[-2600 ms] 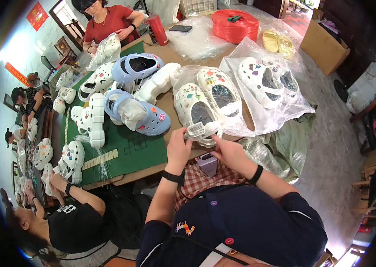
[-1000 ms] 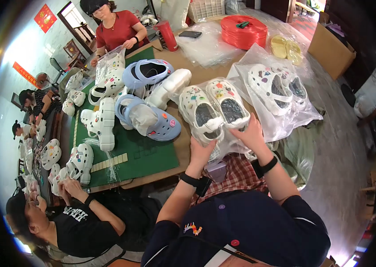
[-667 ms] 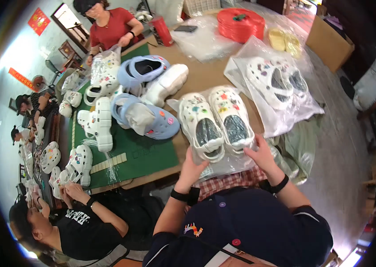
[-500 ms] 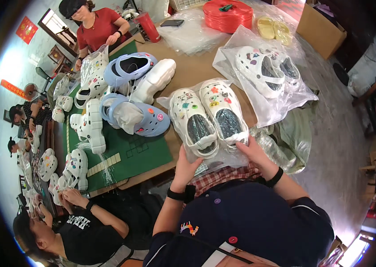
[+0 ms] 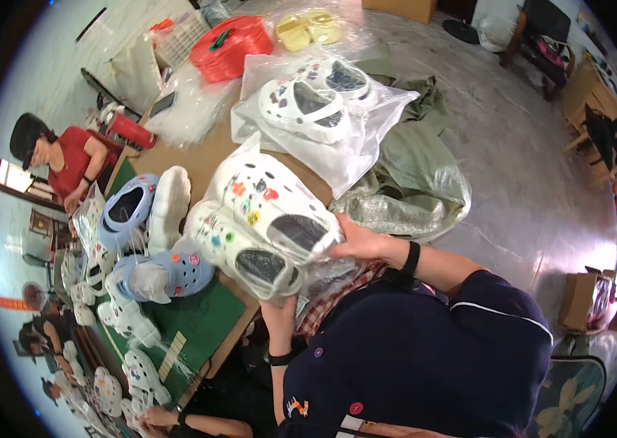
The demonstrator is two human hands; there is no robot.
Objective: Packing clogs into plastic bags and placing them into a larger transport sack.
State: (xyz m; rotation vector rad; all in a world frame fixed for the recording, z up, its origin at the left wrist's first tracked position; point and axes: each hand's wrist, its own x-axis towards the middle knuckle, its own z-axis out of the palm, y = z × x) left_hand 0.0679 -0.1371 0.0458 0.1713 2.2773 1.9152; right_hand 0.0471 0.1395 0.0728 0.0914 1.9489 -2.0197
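A pair of white clogs (image 5: 279, 193) with colourful charms and dark insoles, in a clear plastic bag, is tilted at the table's near edge. My right hand (image 5: 358, 239) grips the heel end of the right clog through the plastic. My left hand (image 5: 279, 312) holds the left clog's heel from below; its fingers are mostly hidden by the bag. Just beyond lies another bagged pair of white clogs (image 5: 308, 109). To the left are light-blue clogs (image 5: 177, 274) and a white clog (image 5: 170, 208) standing on its side.
A green cutting mat (image 5: 213, 321) covers the table's left part. At the back are a red twine roll (image 5: 232, 51), yellow slippers (image 5: 308, 29) and a phone (image 5: 164, 104). A green woven sack (image 5: 425, 164) adjoins the right side. A co-worker in red (image 5: 71, 160) sits at the left.
My view has turned right. The bagged clogs have been turned and tilted in my hands, their toes now pointing up and left. My left hand has slipped further beneath them.
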